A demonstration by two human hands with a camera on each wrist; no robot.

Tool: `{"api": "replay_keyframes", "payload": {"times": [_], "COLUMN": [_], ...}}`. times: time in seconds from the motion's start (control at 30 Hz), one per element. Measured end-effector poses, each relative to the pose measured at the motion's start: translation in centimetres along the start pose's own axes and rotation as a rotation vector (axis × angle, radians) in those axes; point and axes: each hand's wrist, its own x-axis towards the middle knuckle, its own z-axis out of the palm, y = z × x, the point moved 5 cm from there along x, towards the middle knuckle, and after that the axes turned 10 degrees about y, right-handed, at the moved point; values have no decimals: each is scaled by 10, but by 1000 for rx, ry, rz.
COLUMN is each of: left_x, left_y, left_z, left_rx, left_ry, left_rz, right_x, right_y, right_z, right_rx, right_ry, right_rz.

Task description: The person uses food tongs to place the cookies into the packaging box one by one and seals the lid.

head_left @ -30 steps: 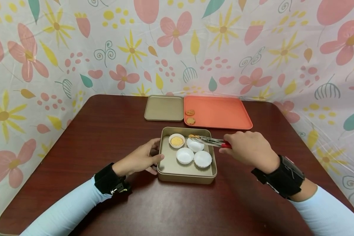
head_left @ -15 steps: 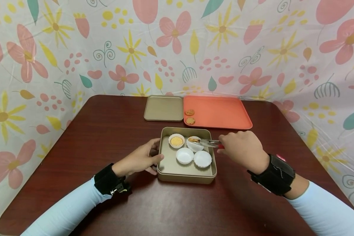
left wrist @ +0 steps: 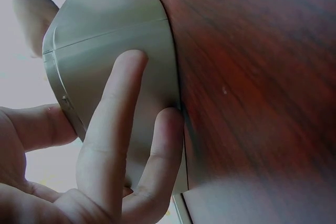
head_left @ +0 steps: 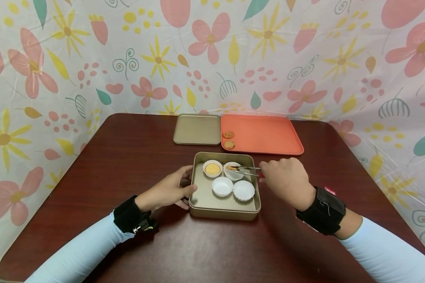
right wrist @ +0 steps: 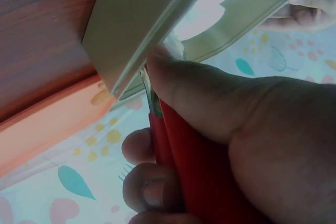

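Note:
A gold square tin (head_left: pixel 225 201) holds several white paper baking cups. A yellow round cookie (head_left: pixel 212 169) sits in the back left cup. My left hand (head_left: pixel 170 188) grips the tin's left wall, thumb over the rim and fingers against the outer side (left wrist: pixel 110 108). At the tin's right side, my right hand (head_left: pixel 287 181) holds metal tongs (head_left: pixel 248 170) by their red handles (right wrist: pixel 184 166). The tong tips reach into the back right cup (head_left: pixel 233 177), with an orange-brown cookie (head_left: pixel 230 168) at them, mostly hidden. Two front cups (head_left: pixel 222 186) show only white paper.
Behind the tin lie a flat gold tray or lid (head_left: pixel 197 129) and an orange tray (head_left: pixel 263 133), side by side. Two brown cookies (head_left: pixel 229 145) lie at the orange tray's left edge. A flowered cloth (head_left: pixel 212 59) hangs behind the dark wooden table (head_left: pixel 127 157).
My right hand has moved left and slightly down, bringing the tongs and the cookie from above the back right cup into it. My left hand and the tin have stayed put.

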Motion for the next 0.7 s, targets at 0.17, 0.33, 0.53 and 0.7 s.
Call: {"api": "replay_keyframes", "payload": {"times": [0.17,0.33,0.53,0.7], "left_x": [0,0,-1,-1], "left_y": [0,1,1,1], "left_z": [0,0,1,1], "left_rx": [-4,-9,-9,-9], "left_ry": [0,-2,-9,-1], "left_rz": [2,6,10,6], "right_x": [2,2,0,1], "right_y": [-2,-3,-1,3], "right_z": [1,1,-1,-4], "right_rx": [-5,-12,1,18], "right_ry": [28,59,29,-11], "right_rz": [3,-5,-3,14]}}
